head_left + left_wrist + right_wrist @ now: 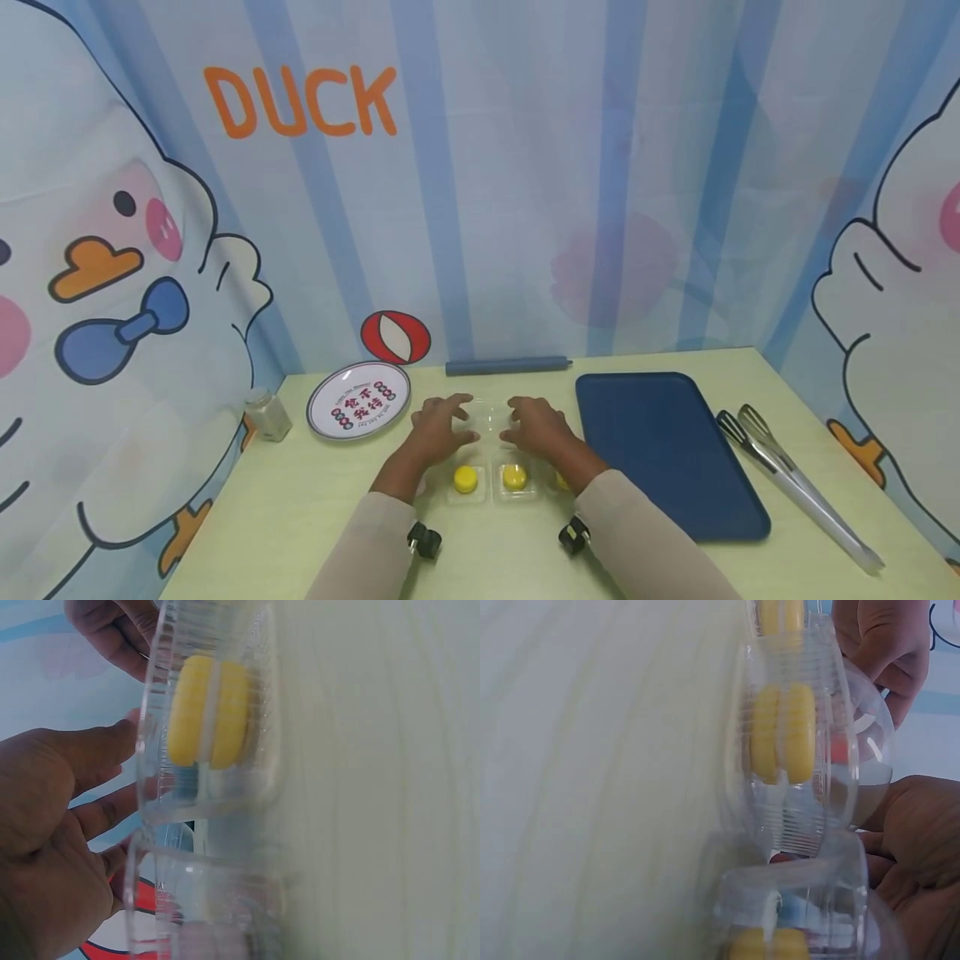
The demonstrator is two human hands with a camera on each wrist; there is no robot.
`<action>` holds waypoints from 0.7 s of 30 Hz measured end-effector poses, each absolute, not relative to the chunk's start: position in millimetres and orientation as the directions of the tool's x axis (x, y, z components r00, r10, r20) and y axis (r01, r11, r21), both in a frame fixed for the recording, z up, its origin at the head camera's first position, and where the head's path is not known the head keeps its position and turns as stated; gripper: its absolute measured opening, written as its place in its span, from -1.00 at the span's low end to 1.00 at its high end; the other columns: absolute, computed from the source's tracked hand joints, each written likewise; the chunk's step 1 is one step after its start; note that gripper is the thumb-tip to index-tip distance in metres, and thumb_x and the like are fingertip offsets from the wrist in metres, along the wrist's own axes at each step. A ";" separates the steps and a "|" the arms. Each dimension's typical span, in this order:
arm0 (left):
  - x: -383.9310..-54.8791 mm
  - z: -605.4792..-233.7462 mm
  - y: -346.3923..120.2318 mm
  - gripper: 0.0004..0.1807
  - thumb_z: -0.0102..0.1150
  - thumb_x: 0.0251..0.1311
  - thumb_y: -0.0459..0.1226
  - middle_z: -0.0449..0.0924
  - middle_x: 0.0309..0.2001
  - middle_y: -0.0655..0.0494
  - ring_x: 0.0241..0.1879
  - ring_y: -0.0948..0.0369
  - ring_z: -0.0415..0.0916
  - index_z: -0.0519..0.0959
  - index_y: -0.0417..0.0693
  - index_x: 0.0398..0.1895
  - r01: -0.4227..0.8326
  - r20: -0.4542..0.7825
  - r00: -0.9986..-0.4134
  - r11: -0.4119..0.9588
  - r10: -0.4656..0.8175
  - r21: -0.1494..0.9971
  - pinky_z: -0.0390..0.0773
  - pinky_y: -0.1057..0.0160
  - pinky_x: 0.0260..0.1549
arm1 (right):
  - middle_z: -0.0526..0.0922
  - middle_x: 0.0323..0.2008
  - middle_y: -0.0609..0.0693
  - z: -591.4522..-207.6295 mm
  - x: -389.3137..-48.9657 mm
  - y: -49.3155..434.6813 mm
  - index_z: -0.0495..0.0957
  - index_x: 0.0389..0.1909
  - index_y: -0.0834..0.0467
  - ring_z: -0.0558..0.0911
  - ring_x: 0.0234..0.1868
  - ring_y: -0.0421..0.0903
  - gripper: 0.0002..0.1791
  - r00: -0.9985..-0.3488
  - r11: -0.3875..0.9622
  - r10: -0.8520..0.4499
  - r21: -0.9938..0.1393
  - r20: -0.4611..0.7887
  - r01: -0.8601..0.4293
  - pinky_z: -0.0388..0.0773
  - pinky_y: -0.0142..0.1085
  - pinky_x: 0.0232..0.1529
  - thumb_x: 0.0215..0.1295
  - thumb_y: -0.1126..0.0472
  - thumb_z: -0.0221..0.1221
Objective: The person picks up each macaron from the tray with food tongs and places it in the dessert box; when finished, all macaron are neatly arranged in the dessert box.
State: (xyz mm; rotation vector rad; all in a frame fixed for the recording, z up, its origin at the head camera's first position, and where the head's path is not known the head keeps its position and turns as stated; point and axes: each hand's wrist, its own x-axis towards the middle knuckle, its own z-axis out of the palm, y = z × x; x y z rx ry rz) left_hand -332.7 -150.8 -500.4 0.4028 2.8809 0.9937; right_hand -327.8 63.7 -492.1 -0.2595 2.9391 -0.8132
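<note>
A clear plastic container (490,417) lies between my two hands at the middle of the table. My left hand (435,429) holds its left end with bent fingers, the thumb on the near side. On the opposite end my right hand (542,427) holds it the same way. Nearer to me, a yellow macaron (465,479) and another yellow macaron (514,477) sit in small clear trays. A third yellow macaron (769,945) shows in the right wrist view, partly hidden by my wrist in the head view. A pale pink macaron (214,941) is at the left.
A patterned plate (358,402) and a small jar (267,414) stand at the left. A dark blue tray (667,458) lies right of my arm, with metal tongs (802,492) beyond it. A blue-grey bar (508,366) runs along the back edge.
</note>
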 end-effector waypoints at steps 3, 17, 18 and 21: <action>-332.8 -500.0 -150.7 -0.29 0.49 0.36 -0.20 0.75 0.18 -0.04 0.51 -0.18 0.35 0.47 0.01 0.55 0.235 0.034 -0.961 0.751 0.273 0.617 0.19 -0.39 0.52 | 0.81 0.16 0.12 -493.1 -328.6 65.5 0.53 0.48 0.22 0.68 0.33 0.20 -0.29 -0.982 0.833 -0.187 -0.534 -0.023 -0.146 0.57 0.24 0.40 0.38 0.08 0.48; -333.8 -498.2 -150.4 -0.17 0.50 0.30 -0.38 0.85 -0.15 0.12 0.38 -0.19 0.59 0.36 -0.14 0.61 0.292 0.144 -0.953 0.690 0.265 0.662 0.34 -0.30 0.57 | 0.84 -0.17 0.18 -494.0 -324.2 73.2 0.51 0.40 0.45 0.82 -0.21 0.03 -0.27 -0.953 0.664 -0.254 -0.687 0.165 -0.296 0.79 -0.06 -0.04 0.18 0.47 0.50; -333.6 -497.8 -150.8 -0.21 0.49 0.31 -0.39 0.86 -0.16 0.12 0.36 -0.18 0.61 0.39 -0.15 0.58 0.298 0.150 -0.951 0.683 0.269 0.666 0.38 -0.29 0.55 | 0.83 -0.20 0.17 -494.1 -323.8 73.4 0.54 0.37 0.45 0.80 -0.23 0.00 -0.31 -0.949 0.653 -0.260 -0.692 0.177 -0.308 0.79 -0.07 -0.06 0.19 0.49 0.47; -333.1 -496.8 -152.4 -0.38 0.45 0.33 -0.42 0.87 -0.20 0.11 0.28 -0.13 0.67 0.54 -0.18 0.45 0.334 0.176 -0.940 0.674 0.293 0.659 0.50 -0.26 0.46 | 0.82 -0.25 0.10 -493.0 -322.5 73.7 0.61 0.30 0.41 0.76 -0.29 -0.08 -0.46 -0.942 0.629 -0.278 -0.705 0.190 -0.328 0.76 -0.10 -0.12 0.28 0.51 0.41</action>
